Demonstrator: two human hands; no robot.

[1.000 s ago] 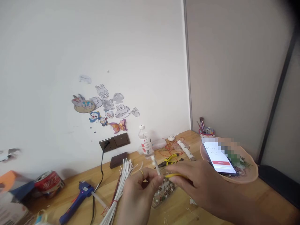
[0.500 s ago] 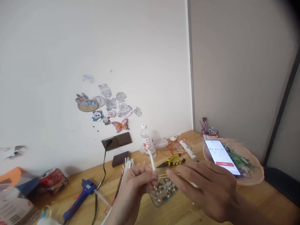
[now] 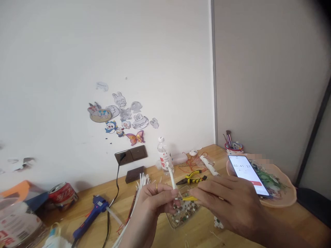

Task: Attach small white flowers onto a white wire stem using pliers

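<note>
My left hand (image 3: 152, 203), with a gold ring on one finger, pinches a thin white stick (image 3: 171, 176) that points up and away. My right hand (image 3: 227, 203) holds a short yellow strip (image 3: 188, 198) against the stick's lower end, right beside the left fingertips. Both hands hover over a clear tray of small mixed beads (image 3: 184, 213) on the wooden desk (image 3: 289, 220). A bundle of white sticks (image 3: 134, 203) lies just left of my left hand.
A blue glue gun (image 3: 93, 215) with its black cord lies at the left, near a red can (image 3: 63, 195). Yellow-black pliers (image 3: 191, 178), a water bottle (image 3: 163, 156) and red wire sit behind the tray. A phone (image 3: 249, 175) leans on a peach dish (image 3: 281, 199).
My right hand opened and spread half a second ago; now it has closed again on the yellow strip at the stick. The camera has shifted slightly left.
</note>
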